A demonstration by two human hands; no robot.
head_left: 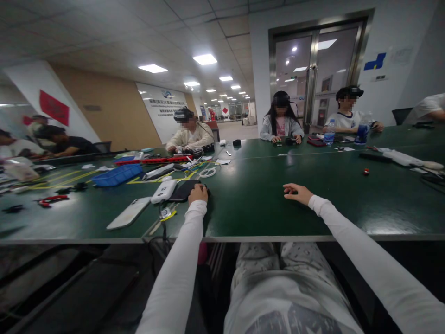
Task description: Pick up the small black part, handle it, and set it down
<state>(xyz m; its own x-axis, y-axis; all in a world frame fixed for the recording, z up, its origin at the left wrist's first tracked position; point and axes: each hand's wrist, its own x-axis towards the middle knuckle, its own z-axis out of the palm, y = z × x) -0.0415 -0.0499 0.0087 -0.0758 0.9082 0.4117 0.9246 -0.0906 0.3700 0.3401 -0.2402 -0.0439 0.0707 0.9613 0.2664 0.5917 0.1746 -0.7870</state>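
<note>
My left hand (198,194) rests on the green table (253,204), fingers curled over a small dark object at the edge of a black pad (183,190). Just left of it lie a white power bank (163,190) and a white phone (128,213). My right hand (297,193) lies on the table to the right, fingers bent over a small dark red thing that I cannot name. Both arms wear white sleeves.
A blue tray (117,175), red bar (153,160), cables and a white tape ring (207,172) lie at the left. A small red object (365,172) and white device (403,158) lie at the right. Several people sit around the far side, with water bottles (328,131).
</note>
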